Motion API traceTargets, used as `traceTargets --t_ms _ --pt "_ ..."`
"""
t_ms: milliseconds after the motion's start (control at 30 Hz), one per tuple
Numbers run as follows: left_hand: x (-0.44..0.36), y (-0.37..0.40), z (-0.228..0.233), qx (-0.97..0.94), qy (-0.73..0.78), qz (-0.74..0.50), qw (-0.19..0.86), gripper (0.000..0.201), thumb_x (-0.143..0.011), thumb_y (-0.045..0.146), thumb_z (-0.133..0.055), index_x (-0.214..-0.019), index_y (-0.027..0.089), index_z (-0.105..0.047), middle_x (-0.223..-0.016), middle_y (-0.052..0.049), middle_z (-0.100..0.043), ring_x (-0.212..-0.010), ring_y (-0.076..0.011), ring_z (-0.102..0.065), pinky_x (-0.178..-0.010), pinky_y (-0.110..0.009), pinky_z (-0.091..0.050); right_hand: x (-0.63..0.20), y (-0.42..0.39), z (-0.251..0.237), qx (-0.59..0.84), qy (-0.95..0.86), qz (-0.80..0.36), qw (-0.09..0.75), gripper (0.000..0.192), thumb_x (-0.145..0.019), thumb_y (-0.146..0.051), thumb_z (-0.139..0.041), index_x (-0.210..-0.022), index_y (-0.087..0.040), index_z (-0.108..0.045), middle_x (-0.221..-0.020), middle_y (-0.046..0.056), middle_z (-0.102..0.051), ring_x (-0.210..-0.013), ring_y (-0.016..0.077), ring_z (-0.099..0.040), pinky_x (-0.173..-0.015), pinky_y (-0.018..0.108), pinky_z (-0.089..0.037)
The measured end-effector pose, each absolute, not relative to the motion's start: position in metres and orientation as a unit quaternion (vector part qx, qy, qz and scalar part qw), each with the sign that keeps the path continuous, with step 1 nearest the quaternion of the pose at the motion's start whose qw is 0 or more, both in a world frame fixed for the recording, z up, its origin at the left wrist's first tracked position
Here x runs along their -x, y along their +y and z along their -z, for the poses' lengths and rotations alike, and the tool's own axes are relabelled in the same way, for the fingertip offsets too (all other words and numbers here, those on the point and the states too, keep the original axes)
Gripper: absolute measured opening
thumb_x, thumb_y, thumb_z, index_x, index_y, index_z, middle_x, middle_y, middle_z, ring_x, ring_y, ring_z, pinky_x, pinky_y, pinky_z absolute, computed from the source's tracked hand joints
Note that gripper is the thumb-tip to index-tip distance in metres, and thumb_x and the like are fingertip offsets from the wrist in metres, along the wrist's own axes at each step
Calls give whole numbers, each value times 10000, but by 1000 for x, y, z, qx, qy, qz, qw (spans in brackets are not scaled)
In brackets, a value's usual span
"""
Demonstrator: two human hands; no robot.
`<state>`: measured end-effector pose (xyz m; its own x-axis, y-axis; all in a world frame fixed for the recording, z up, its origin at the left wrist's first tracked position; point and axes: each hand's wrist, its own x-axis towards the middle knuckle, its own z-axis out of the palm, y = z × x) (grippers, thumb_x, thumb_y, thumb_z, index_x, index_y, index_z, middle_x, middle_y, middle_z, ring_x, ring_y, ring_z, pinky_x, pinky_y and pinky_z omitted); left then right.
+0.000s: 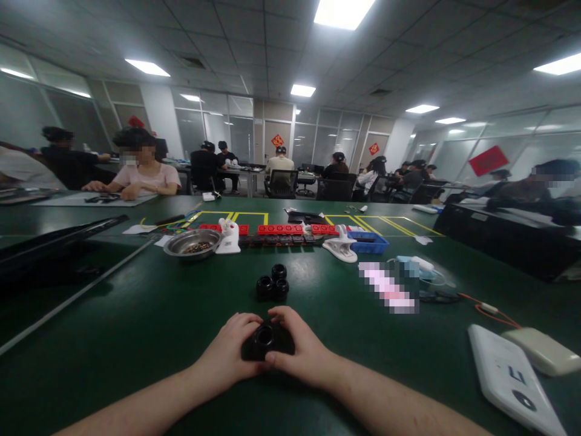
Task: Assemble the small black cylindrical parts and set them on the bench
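Both hands grip one black ring-shaped part (pixel 264 340) low on the green table (pixel 136 327): left hand (pixel 233 348) and right hand (pixel 302 348) clasp it from either side. Three more black rings (pixel 273 283) sit clustered just beyond.

Black ring part (pixel 264 339) on dark green table (pixel 149 321).

I see a small black round plastic part (pixel 264 340) with an open central bore facing up, resting on the green table mat, clasped from both sides. Just beyond it, apart, I see three matching black ring-shaped parts (pixel 273 283), clustered and touching.
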<state>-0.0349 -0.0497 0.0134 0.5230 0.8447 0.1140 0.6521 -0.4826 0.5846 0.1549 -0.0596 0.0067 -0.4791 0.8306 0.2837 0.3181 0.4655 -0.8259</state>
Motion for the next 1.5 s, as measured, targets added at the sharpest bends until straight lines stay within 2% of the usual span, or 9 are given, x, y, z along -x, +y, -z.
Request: traceTargets --t_ms 267,400,533,767,867,1033,1233,1400,1500 --pt "34 -50 -12 -836 448 -206 240 363 -609 353 -666 -940 224 -590 -1043 -47 -537 -978 -261 -480 -850 -392 -399 -150 -60 -10 380 -799 -315 345 318 -661 -176 -600 -961 -201 -499 -1001 38 -473 -929 188 -481 -826 332 -398" --pt "35 -50 -12 -838 447 -205 236 379 -611 353 -666 -955 216 -584 -1056 -52 -534 -989 -257 -475 -866 -382 -390 -153 -63 -15 368 -797 -344 333 584 -668 -270 -635 -1184 -196 -373 -1168 85 -433 -1042 221 -448 -903 376 -356" --pt "34 -48 -10 -838 452 -199 233 399 -578 295 -686 -952 206 -582 -1056 -51 -534 -996 -255 -470 -870 -373 -387 -150 -65 -12 420 -777 -346 317 730 -567 -455 -702 -1158 -188 -366 -1085 80 -477 -948 223 -489 -818 376 -412" --pt "35 -50 -14 -837 451 -198 239 355 -610 300 -668 -942 207 -584 -1049 -50 -530 -993 -249 -471 -863 -365 -395 -149 -61 -12 397 -805 -302 321 365 -610 -189 -648 -936 -191 -485 -986 31 -474 -885 181 -486 -783 307 -416" --pt "36 -50 -14 -838 449 -199 238 371 -625 358 -665 -957 217 -581 -1062 -50 -527 -999 -256 -466 -865 -384 -392 -153 -63 -14 373 -807 -335 312 531 -632 -125 -592 -1125 -198 -408 -1097 51 -471 -993 195 -471 -868 320 -378" --pt "35 -47 -7 -838 455 -194 231 416 -570 295 -703 -957 197 -584 -1069 -56 -526 -1002 -257 -461 -878 -378 -384 -149 -67 -15 435 -783 -336 291 751 -589 -417 -691 -1208 -192 -332 -1135 87 -470 -1000 241 -477 -854 372 -383" --pt "34 -48 -8 -838 450 -202 232 362 -587 238 -665 -939 205 -584 -1047 -48 -527 -991 -249 -467 -871 -368 -392 -145 -63 -14 427 -813 -268 292 402 -613 -229 -659 -978 -203 -492 -997 29 -492 -920 187 -492 -802 315 -409" --pt "34 -48 -9 -836 454 -199 236 400 -605 335 -671 -971 207 -576 -1062 -53 -529 -997 -263 -465 -870 -386 -391 -149 -64 -15 401 -818 -299 283 730 -602 -418 -681 -1209 -183 -351 -1177 92 -447 -1060 241 -440 -899 375 -357" --pt "34 -47 -8 -838 453 -197 232 402 -590 302 -676 -968 206 -578 -1059 -51 -531 -996 -260 -466 -872 -383 -389 -148 -65 -13 440 -789 -312 295 717 -588 -443 -689 -1177 -188 -371 -1124 86 -475 -998 236 -477 -852 376 -389"
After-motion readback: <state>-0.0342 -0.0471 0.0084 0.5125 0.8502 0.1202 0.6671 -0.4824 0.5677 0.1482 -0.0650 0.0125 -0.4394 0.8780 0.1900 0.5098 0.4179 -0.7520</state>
